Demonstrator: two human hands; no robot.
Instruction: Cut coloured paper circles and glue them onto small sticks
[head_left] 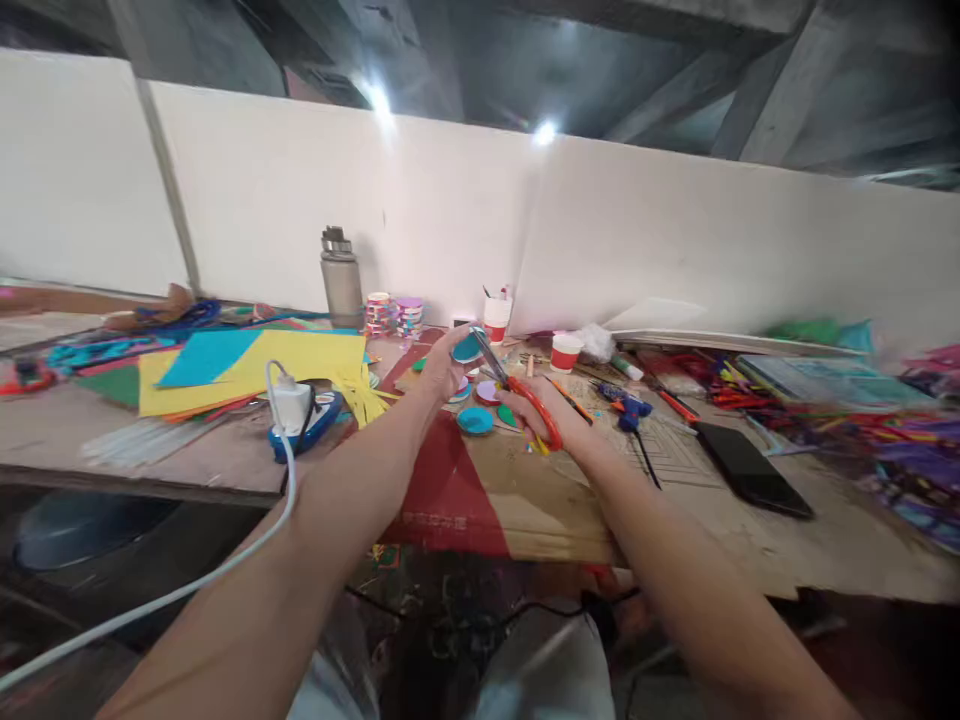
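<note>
My left hand (444, 366) is closed on a small teal paper disc (466, 349), held up above the table. My right hand (546, 418) grips red-handled scissors (525, 398), whose blades (489, 355) reach up to the disc's edge. Below the hands lie several cut paper circles, among them a teal one (475, 420), a purple one (487, 391) and a green one (507, 415), on a brown and red cardboard sheet (480, 490).
Yellow and blue paper sheets (247, 365) and a white charger on a blue block (294, 412) lie left. A metal bottle (341, 277), tape rolls (394, 315) and red-white cups (564, 352) stand behind. A blue glue gun (628, 408), a black phone (750, 468) and coloured sticks lie right.
</note>
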